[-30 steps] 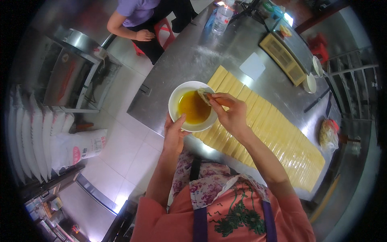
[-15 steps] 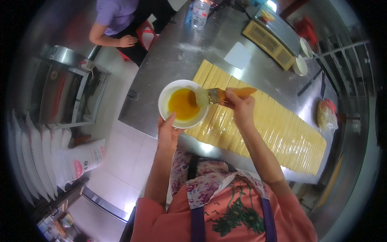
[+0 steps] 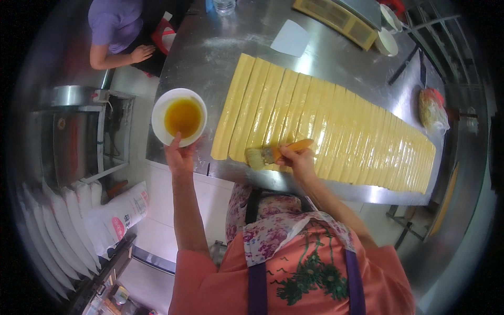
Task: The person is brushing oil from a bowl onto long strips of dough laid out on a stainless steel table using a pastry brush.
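Note:
My left hand grips the near rim of a white bowl, its thumb over the edge. Inside the bowl lies a yellow-orange liquid that looks like beaten egg. My right hand is closed round the orange wooden handle of a pastry brush. The pale bristles rest on the near ends of the dough strips at the left part of the row. These long yellow strips lie side by side across the metal table, and many of them shine as if wet.
A white flat scraper lies on the metal table beyond the dough. White bowls and a scale-like box stand at the far right. A plastic bag sits at the right edge. Another person's hand rests at the far left; white sacks stand below.
My right hand has brought the brush from the bowl down onto the near ends of the left dough strips. My left hand has moved the bowl leftward, away from the dough.

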### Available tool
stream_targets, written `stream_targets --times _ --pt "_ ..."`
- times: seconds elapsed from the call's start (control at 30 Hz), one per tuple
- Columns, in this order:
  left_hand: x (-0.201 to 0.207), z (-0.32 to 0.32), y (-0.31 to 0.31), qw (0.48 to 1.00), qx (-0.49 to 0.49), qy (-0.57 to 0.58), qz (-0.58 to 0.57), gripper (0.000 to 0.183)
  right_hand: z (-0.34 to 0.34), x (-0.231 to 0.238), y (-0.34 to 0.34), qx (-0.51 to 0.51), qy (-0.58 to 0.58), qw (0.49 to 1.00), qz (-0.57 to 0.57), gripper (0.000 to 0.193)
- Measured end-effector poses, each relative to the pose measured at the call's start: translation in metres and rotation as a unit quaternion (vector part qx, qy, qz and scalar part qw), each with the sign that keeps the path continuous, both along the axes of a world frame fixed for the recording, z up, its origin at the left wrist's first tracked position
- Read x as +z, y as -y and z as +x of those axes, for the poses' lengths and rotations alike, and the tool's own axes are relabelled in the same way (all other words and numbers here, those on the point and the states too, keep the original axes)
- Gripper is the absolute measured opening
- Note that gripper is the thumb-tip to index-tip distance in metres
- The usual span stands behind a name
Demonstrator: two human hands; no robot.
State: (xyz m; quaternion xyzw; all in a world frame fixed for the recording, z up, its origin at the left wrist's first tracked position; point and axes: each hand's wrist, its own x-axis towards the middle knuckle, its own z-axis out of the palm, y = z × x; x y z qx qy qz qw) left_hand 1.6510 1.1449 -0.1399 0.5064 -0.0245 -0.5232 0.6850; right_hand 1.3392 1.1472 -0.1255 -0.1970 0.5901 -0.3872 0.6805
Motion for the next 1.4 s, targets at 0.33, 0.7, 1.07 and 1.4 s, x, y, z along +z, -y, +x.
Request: stream_targets --times 0.33,0.7,1.07,1.4 --pt "-0.025 0.014 0.023 0.999 0.012 -0.041 -0.006 0.049 0.028 -0.015 0.082 0.083 -0.096 0.981 -0.15 0.014" --pt "0.001 -0.004 0.013 0.999 0.006 0.021 -0.04 0.057 0.044 0.03 0.079 0.158 -0.087 0.975 -0.128 0.017" --pt "-0.036 -0.04 -0.067 0.895 -0.007 0.433 0.108 0.033 0.008 -0.001 0.159 0.03 -0.161 0.939 -0.303 0.023" --pt "-0.058 -0.069 -0.07 0.838 -0.069 0.536 0.077 0.035 0.11 -0.005 0.115 0.258 -0.08 0.948 -0.171 0.012"
